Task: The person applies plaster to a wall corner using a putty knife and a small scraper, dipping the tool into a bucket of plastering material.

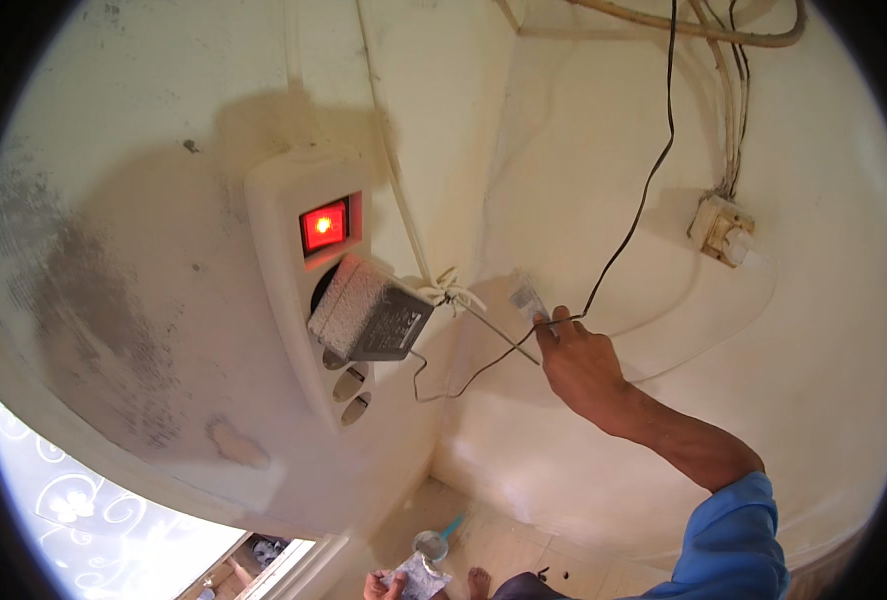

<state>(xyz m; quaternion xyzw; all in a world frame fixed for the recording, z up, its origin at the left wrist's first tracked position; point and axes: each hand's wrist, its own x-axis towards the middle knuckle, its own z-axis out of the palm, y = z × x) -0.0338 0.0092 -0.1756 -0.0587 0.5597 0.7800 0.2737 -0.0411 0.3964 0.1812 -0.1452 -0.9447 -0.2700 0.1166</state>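
My right hand [582, 368] reaches to the wall near the corner, its fingers closed on a flat, pale grey blade-like piece [530, 296] that lies against the wall. A thin black cord [628, 240] crosses by the fingertips; whether they touch it I cannot tell. Low in the view, my left hand [388, 586] grips a crumpled whitish sheet [424, 580], partly cut off by the lower edge. Left of the right hand, a dusty black power adapter [389, 318] is plugged into a white power strip [299, 290] with a lit red switch [325, 228].
A knotted white cable [448, 290] hangs by the adapter. On the right wall sits a socket box [721, 232] with a white plug and several wires. A small round container [430, 545] with a blue handle-like piece [453, 525] is below. A bright patterned pane [84, 510] stands lower left.
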